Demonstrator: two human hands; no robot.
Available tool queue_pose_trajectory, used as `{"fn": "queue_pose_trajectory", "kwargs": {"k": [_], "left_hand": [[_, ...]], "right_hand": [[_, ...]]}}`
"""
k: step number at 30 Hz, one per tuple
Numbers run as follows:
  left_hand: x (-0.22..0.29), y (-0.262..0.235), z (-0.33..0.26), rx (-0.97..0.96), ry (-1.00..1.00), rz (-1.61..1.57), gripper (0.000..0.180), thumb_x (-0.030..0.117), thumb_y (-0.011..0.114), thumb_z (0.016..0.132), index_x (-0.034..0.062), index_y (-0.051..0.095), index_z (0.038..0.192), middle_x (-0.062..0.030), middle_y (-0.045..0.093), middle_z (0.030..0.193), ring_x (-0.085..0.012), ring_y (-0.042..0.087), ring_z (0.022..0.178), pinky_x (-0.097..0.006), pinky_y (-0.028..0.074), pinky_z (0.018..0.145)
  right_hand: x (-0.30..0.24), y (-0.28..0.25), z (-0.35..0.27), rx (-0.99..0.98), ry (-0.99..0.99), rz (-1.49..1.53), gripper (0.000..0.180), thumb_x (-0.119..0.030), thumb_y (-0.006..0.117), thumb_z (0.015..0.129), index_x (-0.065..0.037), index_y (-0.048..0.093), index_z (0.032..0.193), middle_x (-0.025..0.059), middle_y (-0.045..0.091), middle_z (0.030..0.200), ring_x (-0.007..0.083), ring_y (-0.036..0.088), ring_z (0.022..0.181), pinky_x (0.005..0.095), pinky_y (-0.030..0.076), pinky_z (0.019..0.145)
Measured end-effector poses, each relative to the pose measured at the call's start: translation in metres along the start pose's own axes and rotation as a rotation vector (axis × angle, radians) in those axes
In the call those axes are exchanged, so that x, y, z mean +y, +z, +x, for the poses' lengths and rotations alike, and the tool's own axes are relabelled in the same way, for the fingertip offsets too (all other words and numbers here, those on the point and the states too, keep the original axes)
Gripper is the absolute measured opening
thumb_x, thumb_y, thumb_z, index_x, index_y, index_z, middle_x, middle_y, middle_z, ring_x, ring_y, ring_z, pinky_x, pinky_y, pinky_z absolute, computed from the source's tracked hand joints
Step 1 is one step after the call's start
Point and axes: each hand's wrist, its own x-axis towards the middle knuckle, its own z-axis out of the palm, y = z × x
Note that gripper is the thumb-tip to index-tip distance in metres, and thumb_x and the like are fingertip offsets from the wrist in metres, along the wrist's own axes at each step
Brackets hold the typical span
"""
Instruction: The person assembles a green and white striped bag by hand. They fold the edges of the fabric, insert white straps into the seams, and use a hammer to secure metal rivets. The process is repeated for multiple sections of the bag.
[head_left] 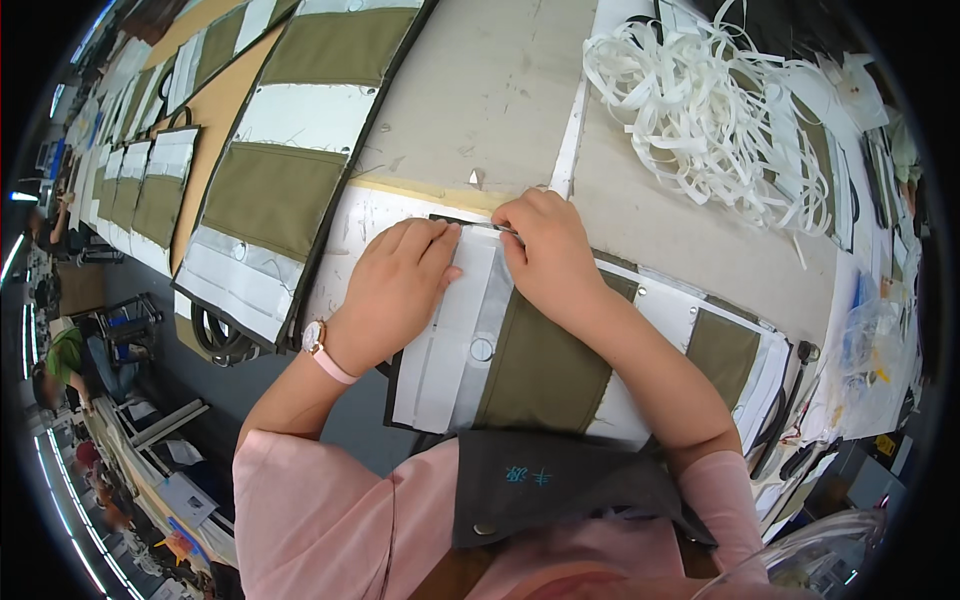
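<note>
A flat fabric panel (550, 355) lies before me on the table, with olive and white sections, dark edging and a round metal eyelet. Its far edge is between my two hands. My left hand (392, 290) is closed at the far left corner, its fingers bent together over the edging. My right hand (550, 250) pinches the same edge a little farther right. A thin dark strip shows by the right fingertips; whether it is only the edging or a separate tool, I cannot tell. The fingertips partly hide the edge.
A tangled heap of white strips (710, 120) lies at the far right of the table (460, 110). On the left is a stack of similar olive and white panels (270, 200), with more panels (160, 185) beyond. Clear plastic bags (870, 340) sit at the right edge.
</note>
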Motion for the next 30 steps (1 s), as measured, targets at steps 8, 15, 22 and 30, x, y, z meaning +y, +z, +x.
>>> {"fn": "queue_pose_trajectory", "kwargs": {"k": [8, 15, 22, 30], "left_hand": [[0.011, -0.001, -0.001, -0.034, 0.009, 0.115, 0.049, 0.024, 0.07, 0.088, 0.0096, 0.061, 0.134, -0.0154, 0.059, 0.12, -0.0309, 0.059, 0.11, -0.041, 0.05, 0.092], [0.011, 0.003, 0.0, 0.017, -0.012, 0.05, 0.051, 0.022, 0.071, 0.088, 0.0011, 0.056, 0.132, -0.0152, 0.061, 0.112, -0.0319, 0.06, 0.104, -0.042, 0.051, 0.088], [0.002, -0.005, 0.01, -0.017, -0.056, 0.02, 0.04, 0.012, 0.07, 0.085, 0.0014, 0.061, 0.123, -0.0115, 0.061, 0.099, -0.0278, 0.06, 0.091, -0.037, 0.052, 0.078], [0.01, -0.005, 0.005, -0.028, 0.061, 0.182, 0.054, -0.001, 0.06, 0.082, 0.0176, 0.063, 0.133, -0.015, 0.062, 0.108, -0.0309, 0.062, 0.096, -0.04, 0.053, 0.082]], "right_hand": [[0.001, 0.005, -0.003, 0.072, -0.094, -0.004, 0.015, 0.004, 0.065, 0.077, -0.003, 0.063, 0.091, 0.0106, 0.057, 0.09, 0.0312, 0.054, 0.088, 0.0416, 0.047, 0.082], [0.003, 0.0, -0.008, 0.02, -0.309, -0.207, 0.013, 0.0, 0.065, 0.07, -0.003, 0.064, 0.083, 0.0082, 0.056, 0.089, 0.0263, 0.053, 0.088, 0.0373, 0.049, 0.079], [0.002, -0.001, -0.008, 0.007, -0.297, -0.216, 0.015, -0.003, 0.066, 0.071, -0.003, 0.066, 0.086, 0.0073, 0.056, 0.09, 0.025, 0.054, 0.089, 0.0364, 0.049, 0.079], [0.006, 0.003, -0.006, 0.066, -0.169, -0.041, 0.013, 0.0, 0.066, 0.078, -0.002, 0.066, 0.091, 0.0099, 0.057, 0.089, 0.0287, 0.056, 0.088, 0.0387, 0.05, 0.08]]}}
